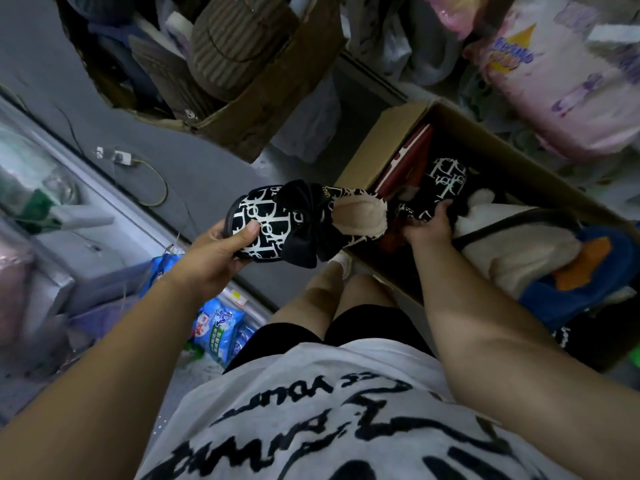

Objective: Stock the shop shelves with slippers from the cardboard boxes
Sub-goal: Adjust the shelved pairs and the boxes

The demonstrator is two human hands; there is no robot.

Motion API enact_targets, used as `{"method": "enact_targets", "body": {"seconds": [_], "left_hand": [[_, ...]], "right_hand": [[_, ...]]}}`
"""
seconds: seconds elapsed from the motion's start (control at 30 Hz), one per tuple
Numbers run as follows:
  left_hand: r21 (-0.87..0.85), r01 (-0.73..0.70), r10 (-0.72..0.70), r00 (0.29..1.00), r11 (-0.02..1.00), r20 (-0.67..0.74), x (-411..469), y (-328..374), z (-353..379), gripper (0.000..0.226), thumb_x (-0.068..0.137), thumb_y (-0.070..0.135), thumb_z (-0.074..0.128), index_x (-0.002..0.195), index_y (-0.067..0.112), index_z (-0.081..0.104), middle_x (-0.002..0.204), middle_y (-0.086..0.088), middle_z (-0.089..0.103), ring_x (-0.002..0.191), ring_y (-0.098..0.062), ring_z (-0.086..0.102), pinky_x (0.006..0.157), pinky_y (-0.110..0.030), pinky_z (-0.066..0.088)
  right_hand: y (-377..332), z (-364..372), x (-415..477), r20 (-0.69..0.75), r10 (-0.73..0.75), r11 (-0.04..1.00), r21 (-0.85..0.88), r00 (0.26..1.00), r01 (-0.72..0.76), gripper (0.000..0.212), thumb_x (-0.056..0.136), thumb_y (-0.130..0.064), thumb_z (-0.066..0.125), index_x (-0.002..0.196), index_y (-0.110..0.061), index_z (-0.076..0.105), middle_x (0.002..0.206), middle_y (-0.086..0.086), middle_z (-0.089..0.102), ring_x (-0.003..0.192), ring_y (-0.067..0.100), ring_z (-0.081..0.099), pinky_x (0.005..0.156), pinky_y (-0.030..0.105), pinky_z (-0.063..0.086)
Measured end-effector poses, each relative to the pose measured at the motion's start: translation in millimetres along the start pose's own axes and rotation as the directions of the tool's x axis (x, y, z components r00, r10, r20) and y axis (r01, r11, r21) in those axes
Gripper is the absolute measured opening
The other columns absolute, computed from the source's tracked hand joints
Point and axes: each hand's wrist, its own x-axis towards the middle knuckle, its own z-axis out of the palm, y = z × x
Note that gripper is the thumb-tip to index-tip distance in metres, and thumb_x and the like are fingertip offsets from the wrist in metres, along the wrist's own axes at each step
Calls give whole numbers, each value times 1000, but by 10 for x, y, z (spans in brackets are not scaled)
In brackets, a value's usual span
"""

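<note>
Head view, looking down past the person's chest: the left hand (214,251) grips a black-and-white bow slipper (277,223) by its toe end, thumb on the patterned upper and fingers curled under the sole. The slipper is held in the air just outside the open cardboard box (381,143), with its fleece-lined heel pointing toward the box. The right hand (427,226) reaches into that box and its fingers curl round the near edge of a matching slipper (446,178), which lies among other stock, just beside a cream slipper (512,244) and near a red flat item (410,157). The main risk seems to be the lift. The matching slipper looks partly bedded under its neighbours, so a quick pull on one soft edge could let it slip from the fingers or drag the cream slipper up and over the rim. The bow slipper is held only at its toe, so it could swing or drop if attention goes wholly to the other side. The matching slipper lies directly ahead of the right hand, touching the fingertips, while the bow slipper extends rightward from the left hand, well off the floor. A second box (266,109) farther off holds a brown ribbed slipper (235,43).
</note>
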Motion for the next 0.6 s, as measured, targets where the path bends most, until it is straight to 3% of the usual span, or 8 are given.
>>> {"method": "enact_targets", "body": {"seconds": [0.07, 0.13, 0.2, 0.27, 0.33, 0.43, 0.5, 0.6], "left_hand": [[-28, -2, 2, 1000, 1000, -12, -26, -37, 20, 115, 44, 45, 102, 138, 0, 55, 133, -18, 66, 121, -30, 64, 103, -48, 52], [-41, -2, 0, 1000, 999, -27, -49, -62, 46, 115, 43, 45, 102, 138, 0, 55, 133, -18, 65, 123, -32, 63, 105, -49, 51], [-47, -5, 3, 999, 999, -40, -77, -69, 71, 114, 41, 45, 102, 137, 1, 57, 130, -16, 68, 121, -30, 65, 103, -47, 53], [-55, -12, 10, 999, 998, -51, -107, -66, 101, 109, 40, 44, 103, 132, 3, 61, 125, -13, 71, 114, -26, 69, 97, -42, 57], [-53, -19, 16, 998, 998, -54, -130, -78, 135, 91, 46, 42, 101, 123, 9, 66, 120, -11, 74, 107, -22, 72, 89, -36, 60], [-90, -5, -4, 996, 996, -94, -164, -94, 136, 59, 73, 29, 81, 125, 10, 65, 123, -11, 72, 113, -23, 70, 95, -38, 57], [-101, 9, -20, 994, 995, -109, -188, -85, 115, 63, 76, 27, 77, 134, 7, 60, 128, -11, 70, 118, -26, 67, 100, -42, 53], [-99, 8, -20, 993, 995, -120, -267, -12, 126, 61, 75, 27, 76, 131, 9, 61, 125, -10, 71, 106, -20, 71, 85, -34, 59]], "right_hand": [[9, 23, -61, 13, -30, 999, 29, 999, 29, 73, 93, -70, 51, 140, -14, 54, 140, 17, 55, 132, 39, 48, 114, 63, 29], [26, 33, -109, 6, -62, 997, 36, 998, 62, 61, 94, -65, 53, 114, -8, 63, 114, 15, 63, 106, 34, 58, 109, 56, 37], [5, 40, -176, -27, -80, 996, 40, 996, 81, 53, 94, -61, 58, 95, -8, 60, 94, 8, 61, 83, 24, 57, 101, 47, 44], [-38, -3, -195, -77, -80, 995, 55, 994, 84, 53, 92, -62, 61, 89, -9, 59, 83, 3, 55, 74, 18, 53, 90, 37, 50], [-84, -79, -293, -101, -85, 995, 49, 991, 90, 51, 93, -62, 60, 90, -11, 59, 82, 1, 53, 72, 13, 51, 78, 26, 47], [-98, -172, -522, -90, -103, 992, 61, 991, 109, 55, 94, -59, 60, 119, -11, 63, 105, 1, 61, 103, 9, 59, 101, 22, 44], [-113, -213, -682, -63, -113, 991, 70, 992, 117, 48, 94, -57, 61, 111, -11, 62, 90, 2, 57, 92, 8, 58, 98, 23, 44], [-144, -304, -824, -49, -115, 985, 125, 992, 121, 43, 94, -55, 63, 113, -16, 60, 81, 4, 55, 87, 9, 57, 101, 26, 45]]}}
